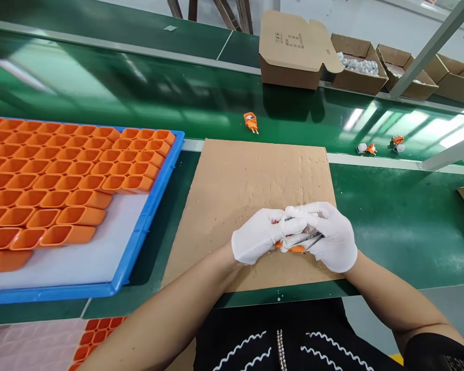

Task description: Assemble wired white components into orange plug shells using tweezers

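Note:
My hands, in white gloves, meet above the cardboard sheet. My left hand is closed on an orange plastic part, mostly covered by the gloved fingers. My right hand is closed too, with slim metal tweezers sticking out of its grip toward the wrist. The fingertips of both hands touch around the part, so its full shape and any small pieces between them are hidden. Beyond the sheet, an orange plug with two pins lies on the green belt.
A blue tray at left holds rows of orange plastic shells. Small orange-and-white pieces lie on the belt at right. Along the back stand a flapped carton and open boxes, one with white parts. A metal post slants at right.

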Available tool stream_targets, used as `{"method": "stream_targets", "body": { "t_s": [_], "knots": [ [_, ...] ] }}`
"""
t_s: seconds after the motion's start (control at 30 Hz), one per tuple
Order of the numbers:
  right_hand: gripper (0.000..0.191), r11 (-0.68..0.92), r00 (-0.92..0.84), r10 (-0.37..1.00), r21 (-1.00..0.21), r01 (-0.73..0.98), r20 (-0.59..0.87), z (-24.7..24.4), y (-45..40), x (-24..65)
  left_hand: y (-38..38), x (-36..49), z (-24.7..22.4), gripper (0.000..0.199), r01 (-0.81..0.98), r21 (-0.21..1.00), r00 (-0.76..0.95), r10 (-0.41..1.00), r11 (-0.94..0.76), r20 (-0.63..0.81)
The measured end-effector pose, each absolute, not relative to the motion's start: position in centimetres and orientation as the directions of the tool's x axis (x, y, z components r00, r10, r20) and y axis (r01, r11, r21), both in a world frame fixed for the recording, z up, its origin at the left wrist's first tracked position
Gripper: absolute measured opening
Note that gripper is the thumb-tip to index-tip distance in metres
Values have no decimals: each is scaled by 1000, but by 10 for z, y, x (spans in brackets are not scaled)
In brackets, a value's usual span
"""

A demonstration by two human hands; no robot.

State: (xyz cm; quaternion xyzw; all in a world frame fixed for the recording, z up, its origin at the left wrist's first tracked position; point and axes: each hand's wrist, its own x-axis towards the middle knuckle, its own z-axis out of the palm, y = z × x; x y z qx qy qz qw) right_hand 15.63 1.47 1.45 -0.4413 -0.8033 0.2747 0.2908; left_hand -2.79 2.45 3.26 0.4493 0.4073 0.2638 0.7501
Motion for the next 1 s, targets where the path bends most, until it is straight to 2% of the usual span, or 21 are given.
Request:
{"method": "stream_targets", "body": {
  "t_s": [0.07,0.1,0.13,0.2,0.3,0.4,0.5,0.6,0.7,0.8,0.9,1.0],
  "knots": [
    [75,458,-376,875,-773,439,305,19,12,153,23,-29,36,46,-53,884,532,762,465,-369],
    [85,459,-352,874,-805,377,334,21,11,152,23,-29,37,43,-66,882,524,768,467,-368],
    [86,462,-344,871,-826,324,352,23,11,150,23,-29,38,40,-73,880,513,774,470,-371],
    [72,468,-357,860,-843,265,365,27,11,148,23,-29,38,38,-70,876,485,783,478,-389],
    [52,477,-406,851,-814,331,333,32,13,149,23,-30,36,37,-70,859,483,770,508,-416],
    [47,483,-423,848,-795,368,320,38,15,151,23,-31,31,43,-104,852,536,750,514,-387],
    [42,470,-423,849,-817,334,316,40,13,153,23,-32,28,48,-134,848,570,740,513,-358],
    [54,425,-437,864,-829,365,251,37,8,152,23,-32,28,51,-125,866,540,766,484,-350],
    [51,452,-389,880,-731,512,271,31,3,152,24,-32,33,51,-95,884,496,792,457,-356],
    [47,539,-427,839,-621,569,337,29,1,154,25,-33,37,47,-56,895,463,806,442,-369],
    [55,631,-505,776,-474,615,378,32,1,157,25,-33,38,47,-43,924,446,835,380,-323],
    [70,642,-551,762,-286,711,340,34,2,159,24,-31,36,46,-23,954,387,883,299,-268]
  ]
}}
